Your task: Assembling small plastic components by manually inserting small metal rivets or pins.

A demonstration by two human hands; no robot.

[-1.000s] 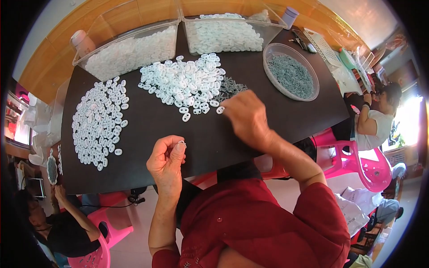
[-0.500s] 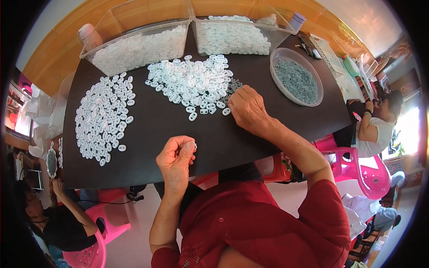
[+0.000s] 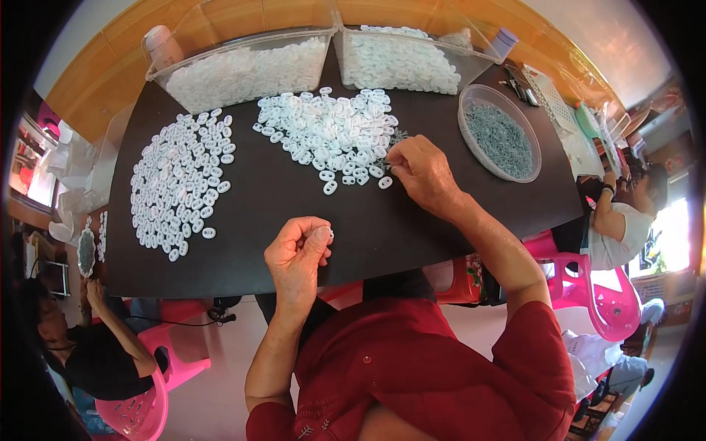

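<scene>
My left hand (image 3: 296, 253) is closed in a pinch above the table's near edge, with a small white oval piece (image 3: 331, 234) just showing at the fingertips. Farther right, the fingers of my right hand (image 3: 426, 175) are pressed together, down at a small heap of grey screw-like pins (image 3: 398, 137). Whatever they pinch is hidden. That heap touches the right side of a large mound of white oval two-hole pieces (image 3: 323, 128). A second spread of the same kind of white pieces (image 3: 176, 187) lies at the left of the table.
Two clear bins (image 3: 332, 33) full of white pieces stand along the back of the dark table (image 3: 257, 250). A round tub (image 3: 537, 151) of grey pins sits at right, with pliers-like tools (image 3: 521, 87) behind. People sit at left and right on pink chairs (image 3: 614, 298).
The whole view has shifted slightly. My right hand stays low by the grey pins, its fingertips now more in sight. The left hand keeps its pinch on the white piece.
</scene>
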